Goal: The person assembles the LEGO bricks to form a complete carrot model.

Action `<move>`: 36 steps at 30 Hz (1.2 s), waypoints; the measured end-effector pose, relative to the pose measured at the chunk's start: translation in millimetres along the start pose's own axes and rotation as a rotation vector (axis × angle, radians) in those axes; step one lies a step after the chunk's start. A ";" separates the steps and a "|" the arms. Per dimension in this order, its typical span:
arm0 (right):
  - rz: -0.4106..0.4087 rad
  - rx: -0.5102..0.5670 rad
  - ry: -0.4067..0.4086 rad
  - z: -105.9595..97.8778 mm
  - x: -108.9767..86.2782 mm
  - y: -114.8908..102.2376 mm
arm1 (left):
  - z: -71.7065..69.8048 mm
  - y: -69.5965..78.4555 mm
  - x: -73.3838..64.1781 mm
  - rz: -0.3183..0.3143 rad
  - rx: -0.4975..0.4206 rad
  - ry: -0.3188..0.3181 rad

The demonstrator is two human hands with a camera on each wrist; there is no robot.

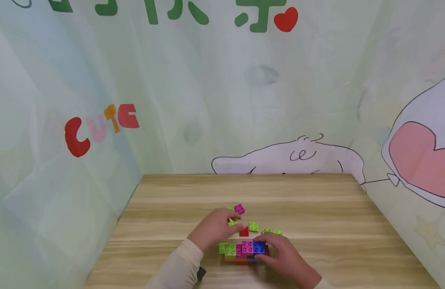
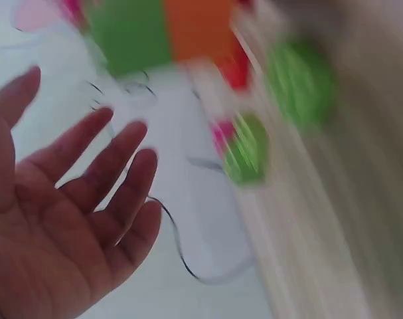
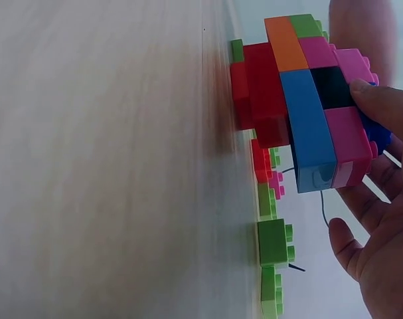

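Observation:
A block structure [image 1: 237, 259] of joined toy building bricks stands low on the table, with lime, pink and blue bricks on top and orange, red, black and light-blue ones lower down. My right hand [image 1: 284, 256] pinches the dark blue brick [image 1: 259, 247] at its right end; in the right wrist view the thumb [image 3: 377, 100] presses against it. My left hand [image 1: 214, 228] hovers over loose bricks behind the structure, its fingers spread and holding nothing in the left wrist view. Near its thumb lie a red brick [image 1: 244, 231] and a lime brick [image 1: 254, 226].
Loose lime bricks [image 1: 267, 231] lie behind the right hand. Farther back sits a magenta brick [image 1: 239, 208] beside a partly hidden lime one. Printed cloth [image 1: 193, 100] hangs around the wooden table [image 1: 164, 196]. A small dark object [image 1: 201, 274] shows by the left sleeve.

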State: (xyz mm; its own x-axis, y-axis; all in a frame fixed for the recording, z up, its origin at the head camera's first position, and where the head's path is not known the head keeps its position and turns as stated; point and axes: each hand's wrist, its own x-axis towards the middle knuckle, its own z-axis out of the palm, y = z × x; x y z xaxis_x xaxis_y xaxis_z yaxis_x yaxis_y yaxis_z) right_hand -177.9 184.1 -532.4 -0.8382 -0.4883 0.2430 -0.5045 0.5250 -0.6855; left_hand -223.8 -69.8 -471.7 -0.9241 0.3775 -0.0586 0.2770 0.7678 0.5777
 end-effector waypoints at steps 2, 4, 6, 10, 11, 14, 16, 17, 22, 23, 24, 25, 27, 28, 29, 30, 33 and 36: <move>0.019 0.000 -0.013 -1.5 0.5 -0.2 | -6.2 -8.6 13.8 -0.045 0.056 0.051; 0.030 0.002 -0.031 -2.7 1.0 0.4 | -7.5 -17.7 27.4 -0.071 0.125 0.084; 0.029 0.006 -0.039 -3.1 1.3 1.4 | -5.6 -24.8 39.7 -0.084 0.181 0.089; 0.007 0.004 -0.033 -2.5 0.8 3.0 | 4.7 -35.3 59.3 -0.093 0.235 0.069; 0.002 0.009 -0.030 -2.4 1.0 2.9 | 7.1 -37.3 63.3 -0.095 0.235 0.062; 0.002 0.017 -0.031 -1.8 1.6 3.1 | 12.7 -41.7 71.6 -0.097 0.234 0.054; 0.017 0.026 -0.043 -1.9 1.9 2.8 | 14.7 -43.2 73.7 -0.098 0.228 0.056; 0.030 0.030 -0.050 -2.2 1.8 2.6 | 15.0 -43.5 74.0 -0.095 0.227 0.062; 0.042 0.031 -0.056 -3.3 0.8 2.6 | 5.5 -35.3 63.6 -0.069 0.197 0.116; 0.038 0.032 -0.053 -3.0 0.7 2.4 | 1.4 -31.4 57.8 -0.062 0.187 0.124; 0.032 0.032 -0.049 -2.7 0.6 2.2 | -2.8 -26.9 51.0 -0.055 0.171 0.123; 0.027 0.030 -0.045 -2.5 0.5 1.9 | -6.7 -22.2 43.3 -0.046 0.159 0.119; 0.024 0.031 -0.041 -2.4 0.3 1.3 | -12.3 -13.5 25.3 -0.013 0.133 0.095; 0.024 0.034 -0.041 -2.5 0.3 0.9 | -14.1 -9.4 15.3 0.012 0.129 0.078; 0.027 0.033 -0.042 -2.4 0.2 0.4 | -15.1 -6.1 5.1 0.032 0.125 0.060; 0.028 0.034 -0.044 -2.6 0.3 -0.2 | -15.3 -3.5 -4.6 0.056 0.125 0.043; 0.031 0.024 -0.043 -3.4 0.6 -2.0 | -11.1 0.1 -28.5 0.133 0.140 0.011; 0.024 0.015 -0.038 -3.5 0.8 -3.7 | -4.1 1.0 -44.0 0.166 0.141 -0.008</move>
State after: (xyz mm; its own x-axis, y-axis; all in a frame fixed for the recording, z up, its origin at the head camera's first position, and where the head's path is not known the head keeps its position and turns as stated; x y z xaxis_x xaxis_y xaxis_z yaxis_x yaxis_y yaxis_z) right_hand -177.5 184.3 -527.2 -0.8415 -0.5018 0.2001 -0.4807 0.5264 -0.7013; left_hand -183.9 -87.8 -465.3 -0.8609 0.5084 0.0212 0.4597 0.7592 0.4607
